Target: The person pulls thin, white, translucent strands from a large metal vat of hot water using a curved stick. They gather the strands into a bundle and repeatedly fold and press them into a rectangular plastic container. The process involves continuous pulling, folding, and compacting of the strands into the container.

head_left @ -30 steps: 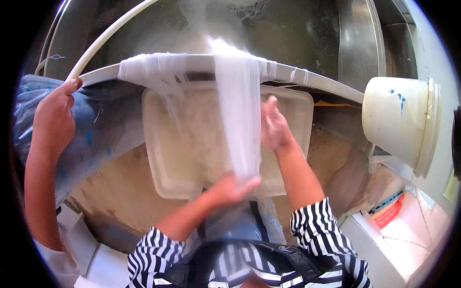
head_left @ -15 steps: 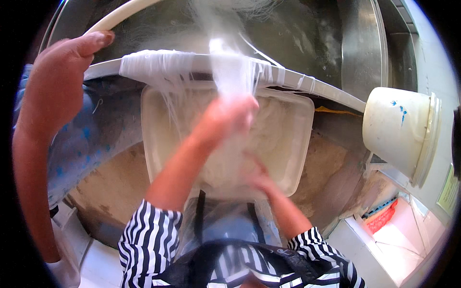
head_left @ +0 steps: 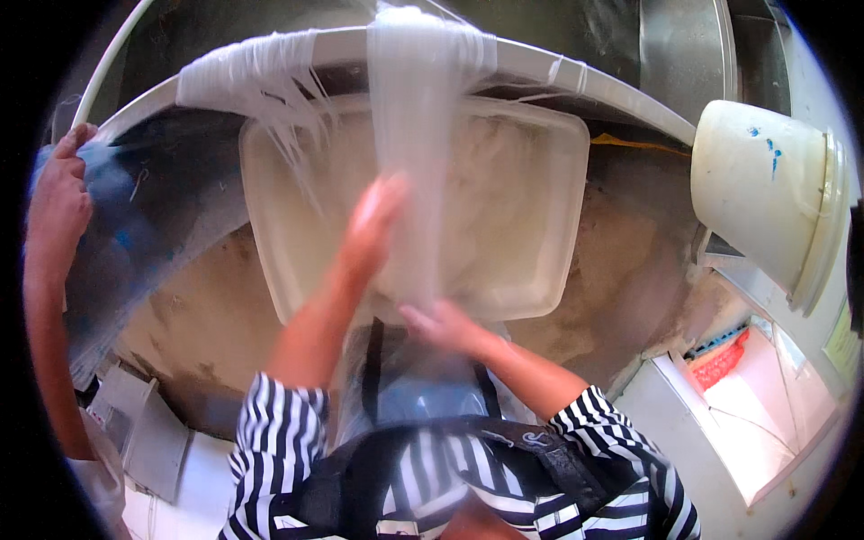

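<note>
White strands (head_left: 414, 117) are hanging from the curved rim (head_left: 531, 61) over a pale tub (head_left: 569, 216); R hand (head_left: 439, 324) is gripping their lower end, L hand (head_left: 382, 207) is hovering alongside w/ blur, can't tell if open or closed

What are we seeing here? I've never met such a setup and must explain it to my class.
No machine handles anything: these are a person's bare left hand and right hand, below black-and-white striped sleeves. A wide fisheye camera on their head looks down, so straight edges bend. Fine white thread-like strands hang over a curved white rim, above a pale rectangular tub. The left hand is beside them, the right at their lower end; blur hides the grip. Another person's hand is at a pale round tube. A cream plastic bucket is at right.
</note>
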Motion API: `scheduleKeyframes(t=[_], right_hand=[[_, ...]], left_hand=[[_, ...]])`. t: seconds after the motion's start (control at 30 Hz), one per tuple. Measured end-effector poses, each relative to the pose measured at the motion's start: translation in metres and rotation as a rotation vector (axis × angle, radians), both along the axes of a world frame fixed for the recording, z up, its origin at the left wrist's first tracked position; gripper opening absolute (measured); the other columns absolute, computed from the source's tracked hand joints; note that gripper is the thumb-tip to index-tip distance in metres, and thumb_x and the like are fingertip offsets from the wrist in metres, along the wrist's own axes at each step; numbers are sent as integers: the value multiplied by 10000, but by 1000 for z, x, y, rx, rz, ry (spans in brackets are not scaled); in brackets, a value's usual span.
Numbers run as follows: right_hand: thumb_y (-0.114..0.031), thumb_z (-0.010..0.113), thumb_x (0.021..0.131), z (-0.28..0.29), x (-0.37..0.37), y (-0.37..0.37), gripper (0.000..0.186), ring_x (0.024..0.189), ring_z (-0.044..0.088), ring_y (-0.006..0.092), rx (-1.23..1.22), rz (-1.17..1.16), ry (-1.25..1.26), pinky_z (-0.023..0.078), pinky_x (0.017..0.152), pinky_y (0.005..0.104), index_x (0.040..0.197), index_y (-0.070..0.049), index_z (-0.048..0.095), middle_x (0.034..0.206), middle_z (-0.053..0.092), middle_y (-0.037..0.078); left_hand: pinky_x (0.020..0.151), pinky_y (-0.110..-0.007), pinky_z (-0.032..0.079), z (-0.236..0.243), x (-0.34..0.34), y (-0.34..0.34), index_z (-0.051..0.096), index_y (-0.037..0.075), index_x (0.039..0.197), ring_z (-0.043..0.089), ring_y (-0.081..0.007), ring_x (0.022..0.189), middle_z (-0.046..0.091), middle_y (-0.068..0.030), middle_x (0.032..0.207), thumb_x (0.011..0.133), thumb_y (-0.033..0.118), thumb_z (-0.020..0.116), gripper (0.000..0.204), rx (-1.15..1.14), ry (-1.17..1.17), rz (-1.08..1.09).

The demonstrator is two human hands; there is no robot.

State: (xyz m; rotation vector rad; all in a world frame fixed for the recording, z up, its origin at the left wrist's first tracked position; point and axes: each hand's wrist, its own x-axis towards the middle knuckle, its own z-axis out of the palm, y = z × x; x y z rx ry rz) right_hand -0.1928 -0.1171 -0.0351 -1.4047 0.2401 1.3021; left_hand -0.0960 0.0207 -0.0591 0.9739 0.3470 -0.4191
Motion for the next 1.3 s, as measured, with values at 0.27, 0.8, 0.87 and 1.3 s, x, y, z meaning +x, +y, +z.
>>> scheduleKeyframes(t=[0.27,0.8,0.87,1.3], right_hand=[[-285,348,862,-30,113,-65,434,1056,444,239,170,-696,-293,331,905,352,1176,13,381,1170,445,156],[-381,489,793,-60,-65,-65,420,830,502,226,-479,374,-383,403,736,336,1022,-29,483,901,537,121],[-350,509,774,-48,-22,-88,493,1064,427,303,-721,364,-253,352,886,361,1146,-45,404,1139,450,188],[-238,526,803,54,139,19,160,485,411,40,143,-321,-163,324,422,196,763,-85,550,569,448,-56]], left_hand=[[581,-286,434,35,-53,-57,542,48,925,519,-128,632,553,-64,711,817,294,487,274,388,140,-624],[661,-276,418,41,53,-35,534,22,958,528,-129,718,558,-63,769,831,352,439,367,-121,92,-241],[557,-245,416,44,54,-37,572,41,889,512,-91,604,548,-11,659,822,347,466,331,108,21,-274],[884,-366,341,-44,-167,30,385,35,1158,423,-272,1059,467,-165,1103,831,347,412,453,942,56,-364]])
